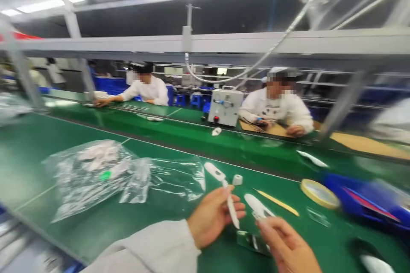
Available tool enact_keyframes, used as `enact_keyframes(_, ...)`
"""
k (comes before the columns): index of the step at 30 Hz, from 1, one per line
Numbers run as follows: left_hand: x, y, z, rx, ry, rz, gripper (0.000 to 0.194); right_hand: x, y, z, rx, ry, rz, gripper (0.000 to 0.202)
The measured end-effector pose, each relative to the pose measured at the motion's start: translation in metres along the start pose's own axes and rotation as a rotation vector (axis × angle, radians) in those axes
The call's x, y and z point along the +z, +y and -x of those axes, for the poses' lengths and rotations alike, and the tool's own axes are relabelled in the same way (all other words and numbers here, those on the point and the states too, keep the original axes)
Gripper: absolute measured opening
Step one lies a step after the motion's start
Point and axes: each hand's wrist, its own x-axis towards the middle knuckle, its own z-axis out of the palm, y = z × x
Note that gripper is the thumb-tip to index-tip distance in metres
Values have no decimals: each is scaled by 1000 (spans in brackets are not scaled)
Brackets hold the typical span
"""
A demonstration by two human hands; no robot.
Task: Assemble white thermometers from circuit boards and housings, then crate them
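My left hand grips a slim white plastic strip between thumb and fingers, above the green table. Pinched in my right hand is a long white plastic shell with an opening near its lower end. Just beyond my left fingers lies a similar white shell, its near end close to the strip. A small white cap-like piece is beside it. Below and between my hands is a dark, shiny flat piece, partly hidden by the right hand.
A clear bag of white parts lies left. Toward the right are a yellow pointed stick, a tape roll and a blue bin. Across a green conveyor belt carrying white parts, co-workers sit near a grey box.
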Motion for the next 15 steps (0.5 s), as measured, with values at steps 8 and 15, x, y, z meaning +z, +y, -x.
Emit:
enact_keyframes(8,1,7,10,-41,65,-194,21,-8,-9,26,-13,79,-204,21)
enact_keyframes(15,2,9,11,-94,87,-322,38,-71,-22,58,-86,345,8,22)
